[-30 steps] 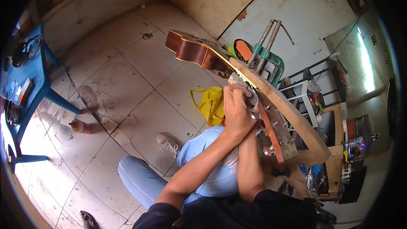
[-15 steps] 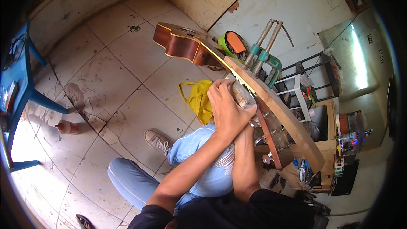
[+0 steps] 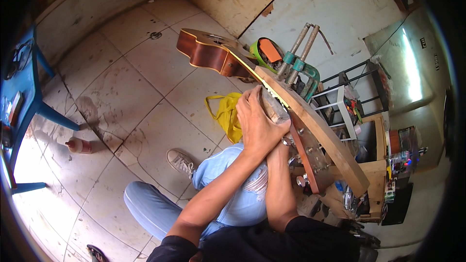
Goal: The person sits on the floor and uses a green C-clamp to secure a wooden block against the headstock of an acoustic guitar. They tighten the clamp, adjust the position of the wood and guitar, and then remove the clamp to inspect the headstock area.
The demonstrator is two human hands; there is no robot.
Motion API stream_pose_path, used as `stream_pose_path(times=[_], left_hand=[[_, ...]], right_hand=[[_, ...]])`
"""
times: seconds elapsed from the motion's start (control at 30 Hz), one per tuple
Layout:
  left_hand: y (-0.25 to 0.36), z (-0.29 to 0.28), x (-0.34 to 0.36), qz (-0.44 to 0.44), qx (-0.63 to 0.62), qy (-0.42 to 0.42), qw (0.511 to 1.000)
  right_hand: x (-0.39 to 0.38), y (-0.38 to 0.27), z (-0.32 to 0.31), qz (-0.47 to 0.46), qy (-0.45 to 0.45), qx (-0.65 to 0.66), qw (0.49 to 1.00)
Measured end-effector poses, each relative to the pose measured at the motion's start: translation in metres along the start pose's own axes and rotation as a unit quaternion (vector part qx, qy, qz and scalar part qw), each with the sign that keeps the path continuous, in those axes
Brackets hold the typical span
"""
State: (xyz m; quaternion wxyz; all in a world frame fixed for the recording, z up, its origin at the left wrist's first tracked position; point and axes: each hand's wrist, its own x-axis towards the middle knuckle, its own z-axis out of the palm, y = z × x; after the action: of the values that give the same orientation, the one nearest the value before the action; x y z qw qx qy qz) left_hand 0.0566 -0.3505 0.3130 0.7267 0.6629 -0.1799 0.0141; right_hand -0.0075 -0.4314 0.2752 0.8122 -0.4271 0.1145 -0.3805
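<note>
My left hand (image 3: 257, 120) is closed around a worn grey block (image 3: 273, 106), pressing it along the side of a guitar's neck. Fingers lie over its far side and the thumb at its near end. Pale yellow edging (image 3: 274, 92) runs along the neck beside the block. The guitar's brown body (image 3: 204, 54) extends away to the far left, and its reddish headstock (image 3: 305, 157) with metal tuners points towards me. My right forearm (image 3: 280, 184) passes beneath the left wrist; the right hand itself is hidden behind the left hand and neck.
A long wooden beam (image 3: 323, 136) lies alongside the neck, with green screw clamps (image 3: 301, 65) at its far part. Beyond are a green bowl (image 3: 258, 51) and a white-framed shelf (image 3: 342, 111). A yellow bag (image 3: 227, 114), a bottle (image 3: 78, 145) and a blue table (image 3: 51, 109) are to the left.
My left hand and the block have shifted slightly left and towards me along the neck. The headstock and beam's near end appear a little further left; the grip is unchanged.
</note>
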Motion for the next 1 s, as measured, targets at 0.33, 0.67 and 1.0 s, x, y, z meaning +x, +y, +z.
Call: stream_pose_path(times=[0.33,0.67,1.0], left_hand=[[0.0041,-0.0003,-0.0009,-0.019,-0.004,-0.008,1.0],[0.0069,0.0002,-0.003,-0.011,0.008,-0.007,1.0],[0.0058,-0.0002,-0.0046,0.011,0.022,-0.003,1.0]], right_hand=[[0.0008,-0.0026,-0.0028,0.008,-0.007,-0.011,1.0],[0.0032,-0.0053,-0.0032,0.012,-0.013,-0.018,1.0],[0.0033,-0.0042,-0.004,0.013,-0.014,-0.015,1.0]])
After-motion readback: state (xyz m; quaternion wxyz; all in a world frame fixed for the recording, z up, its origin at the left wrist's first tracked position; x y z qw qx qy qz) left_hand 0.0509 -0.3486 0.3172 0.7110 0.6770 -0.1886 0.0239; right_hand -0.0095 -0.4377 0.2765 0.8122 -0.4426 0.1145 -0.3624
